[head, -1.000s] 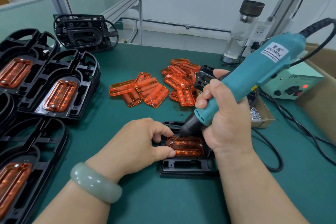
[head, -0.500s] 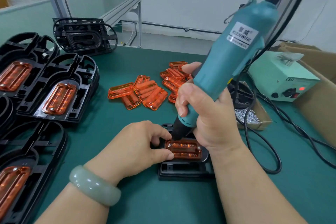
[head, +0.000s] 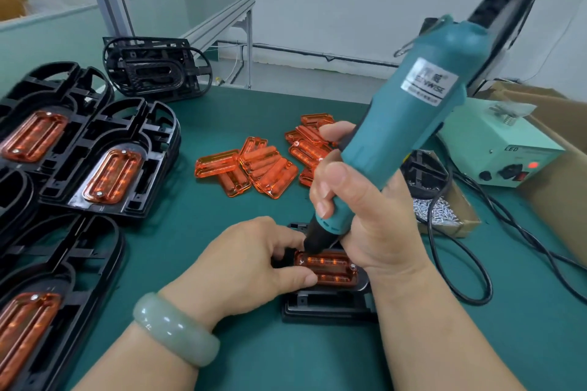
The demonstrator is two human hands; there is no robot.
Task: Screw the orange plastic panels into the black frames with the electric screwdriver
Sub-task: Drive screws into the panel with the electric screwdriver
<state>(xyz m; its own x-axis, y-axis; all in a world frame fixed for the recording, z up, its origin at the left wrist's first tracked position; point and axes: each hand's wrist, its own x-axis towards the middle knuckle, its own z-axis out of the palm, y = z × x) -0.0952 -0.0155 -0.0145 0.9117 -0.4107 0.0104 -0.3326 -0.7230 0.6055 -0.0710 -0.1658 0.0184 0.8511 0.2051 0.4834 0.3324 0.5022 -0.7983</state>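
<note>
The electric screwdriver has swung up from a low slant to a steeper one. Its black nose now sits on the 10 o'clock corner of the one orange panel, which is seated in the black frame near the worktop's 6 o'clock edge. The right hand is wrapped round the barrel. The left hand pinches the frame's 9 o'clock end. Three finished frames crowd 9 o'clock. Loose panels heap at 12, too overlapped to count. Bare green lies between them.
</note>
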